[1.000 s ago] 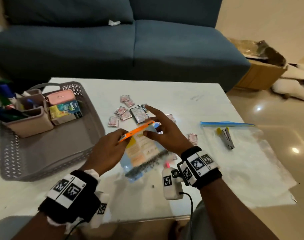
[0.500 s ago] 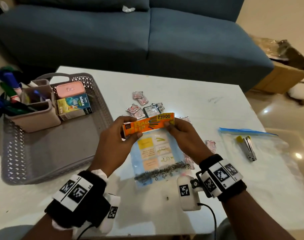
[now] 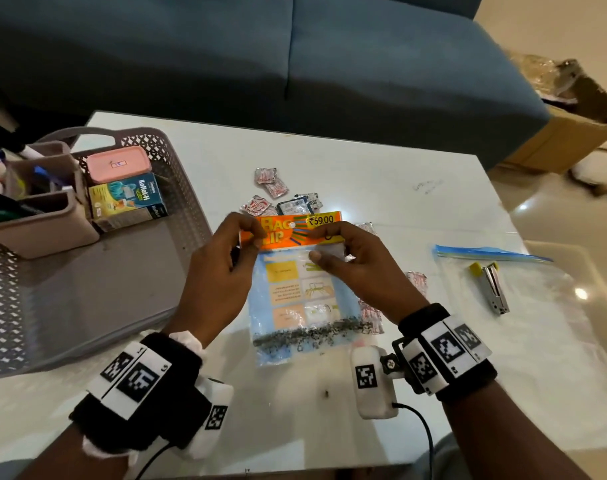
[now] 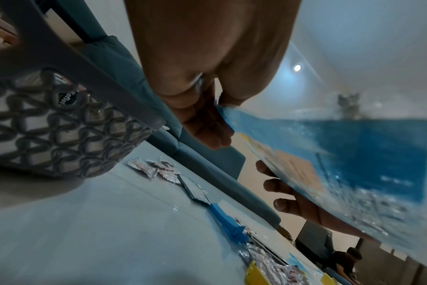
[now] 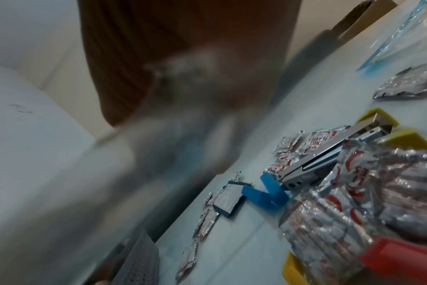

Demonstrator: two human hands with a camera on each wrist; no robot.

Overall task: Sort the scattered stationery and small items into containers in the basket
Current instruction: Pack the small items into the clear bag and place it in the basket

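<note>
A clear packet of small metal clips (image 3: 302,299) with an orange header card (image 3: 288,230) hangs upright above the white table (image 3: 381,181). My left hand (image 3: 222,271) pinches the header's left end and my right hand (image 3: 350,265) pinches its right end, thumb on the front. The left wrist view shows the packet (image 4: 354,164) from the side, with my left fingers (image 4: 207,127) on its edge. In the right wrist view the hand and packet are a blur. Several silver-red sachets (image 3: 271,181) and a dark card packet (image 3: 297,204) lie behind. A grey perforated basket (image 3: 177,216) stands at left.
In the basket are beige organisers with pens (image 3: 35,216), a pink tin (image 3: 118,164) and a green-blue box (image 3: 129,199). A stapler (image 3: 490,285) lies on a clear zip bag (image 3: 537,306) at right. A blue sofa (image 3: 260,64) and a cardboard box (image 3: 568,123) stand beyond.
The packet was lifted off the table and turned upright to face me. My right hand went from touching the header's edge to pinching it.
</note>
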